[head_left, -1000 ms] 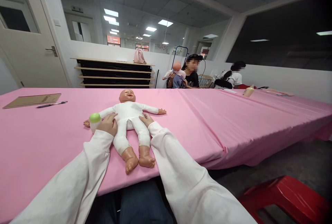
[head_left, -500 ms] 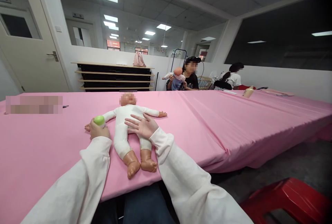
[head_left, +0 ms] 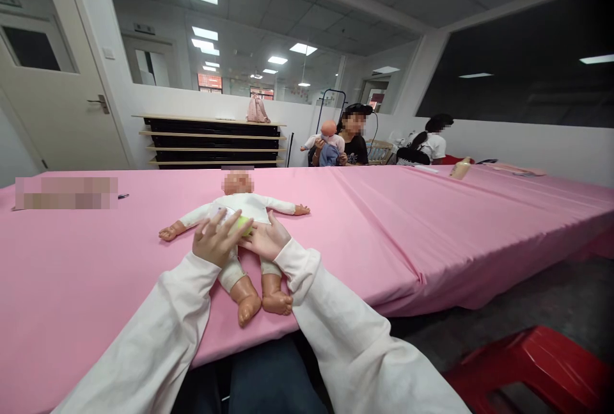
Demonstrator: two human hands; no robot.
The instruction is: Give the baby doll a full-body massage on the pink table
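A baby doll (head_left: 247, 204) in a white suit lies on its back, arms spread, its feet toward me. Over its belly my left hand (head_left: 213, 240) grips a small white bottle with a green cap (head_left: 245, 226). The bottle is tipped sideways, its green end pointing right toward my other palm. My right hand (head_left: 270, 237) is open, palm turned up and thumb apart, close under the green end. Its fingertips are hidden behind the bottle and my left hand. Whether anything comes out of the bottle cannot be seen.
A pink sheet (head_left: 345, 235) covers the large table. At the far right lies a beige bottle (head_left: 460, 168). Behind the table one person (head_left: 357, 145) holds another doll (head_left: 328, 135), and a second person (head_left: 434, 142) sits farther right. A red stool (head_left: 537, 363) stands at lower right.
My left hand has moved right from beside the doll's arm to over its belly, tipping the bottle toward my right hand. The right hand has stayed in place.
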